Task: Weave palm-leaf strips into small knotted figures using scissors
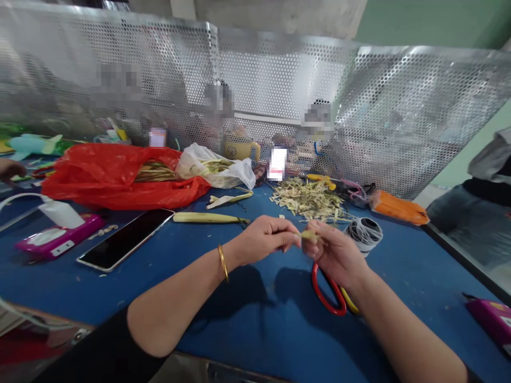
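Both my hands meet above the blue table, close together. My right hand pinches a small tan-green piece of dried husk between thumb and fingers. Beside it, my left hand is closed in a pinch at the near end of that piece; whatever lies between its fingertips is too small to name. Below my right wrist lie scissors with red and yellow handles, partly hidden. A spool of grey-white thread stands just behind the right hand. One long pale-green husk strip rests left of my hands.
Husk scraps are heaped behind my hands. At left are a red plastic bag, a white bag, a phone and a purple power strip. An orange packet lies right; a perforated metal screen stands behind.
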